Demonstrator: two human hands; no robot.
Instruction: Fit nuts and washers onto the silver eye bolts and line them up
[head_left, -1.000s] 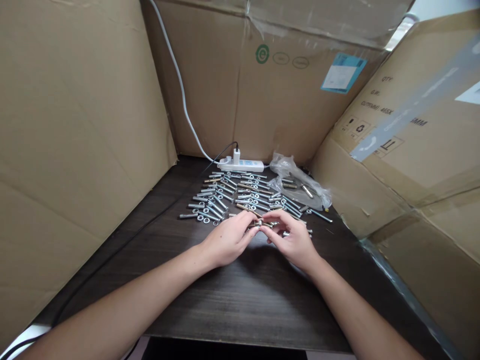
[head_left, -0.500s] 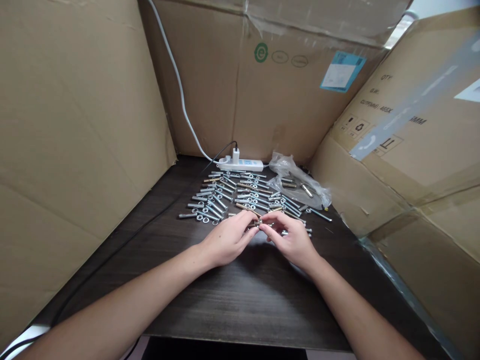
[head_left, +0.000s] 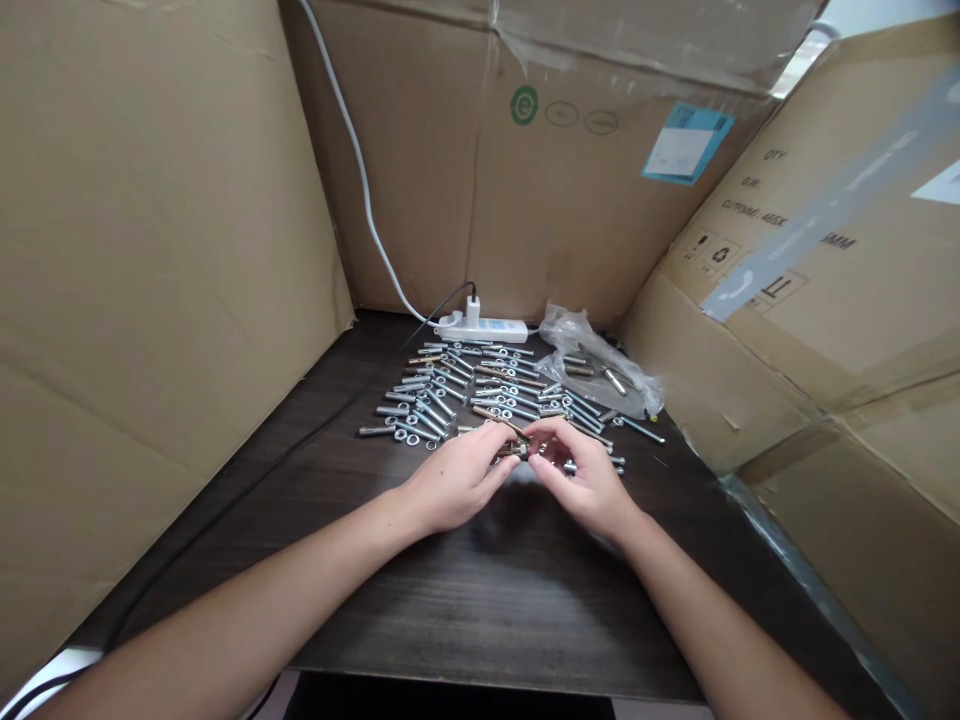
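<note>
Near the front of the scattered hardware, my left hand (head_left: 465, 475) pinches a brass-coloured bolt (head_left: 522, 451) between thumb and fingers, with a nut-like piece at its right end. Most of the bolt is hidden by my hands. My right hand (head_left: 581, 475) is closed, its thumb and fingertips curled round the bolt's right end. Behind my hands lie rows of silver bolts (head_left: 429, 412) with loose washers (head_left: 412, 440) among them. A longer brown rod-like bolt (head_left: 511, 377) lies in the middle rows.
A white power strip (head_left: 495, 330) stands behind the bolts with a plugged-in charger. To the right lies a clear plastic bag (head_left: 637, 385) with a few bolts. Cardboard walls (head_left: 420, 180) enclose the dark table (head_left: 450, 610). A black cable (head_left: 262, 470) runs down the left side.
My right fingertips have shifted slightly right, showing more of the nut-like end of the bolt. My left hand has stayed nearly still. The loose hardware lies as before.
</note>
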